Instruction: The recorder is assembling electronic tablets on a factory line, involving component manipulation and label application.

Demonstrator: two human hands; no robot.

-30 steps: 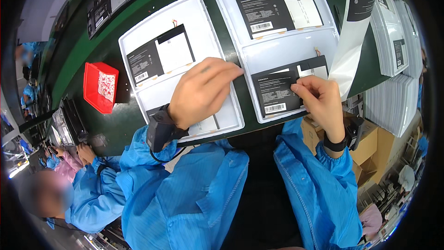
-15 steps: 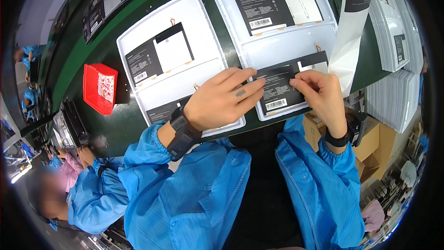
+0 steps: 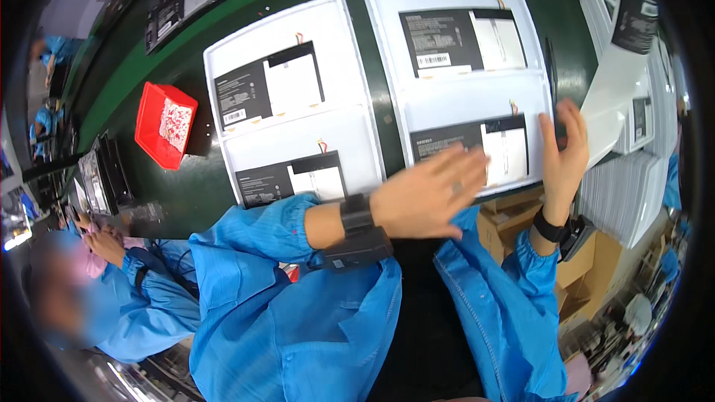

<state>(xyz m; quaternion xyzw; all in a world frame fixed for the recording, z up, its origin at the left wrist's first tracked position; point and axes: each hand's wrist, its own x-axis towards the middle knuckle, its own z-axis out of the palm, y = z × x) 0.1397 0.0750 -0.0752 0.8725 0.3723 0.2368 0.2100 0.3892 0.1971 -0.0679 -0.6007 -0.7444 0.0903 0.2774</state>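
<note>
My left hand [image 3: 430,192] lies flat with fingers stretched over the near part of a black-and-white flat battery pack [image 3: 508,150], covering its lower left. That pack sits in the near compartment of the right white tray [image 3: 469,97]; a small coloured wire lead sticks up from its far edge. At the tray's right edge is my right hand [image 3: 564,152], fingers apart, with nothing seen in it. Beside it hangs a long white strip of black printed labels [image 3: 607,93]. Another battery pack [image 3: 462,41] lies in the far compartment.
A second white tray [image 3: 298,120] to the left holds two similar packs. Further left stands a red bin [image 3: 153,134] of small red-and-white bits. Stacked white trays [image 3: 625,193] rise at the right, above cardboard boxes [image 3: 588,275]. A co-worker in blue sits at the left.
My left hand has moved right, onto the battery pack, and flattened. My right hand has let go of the pack's label area and moved right, fingers spreading. The label strip has shifted right.
</note>
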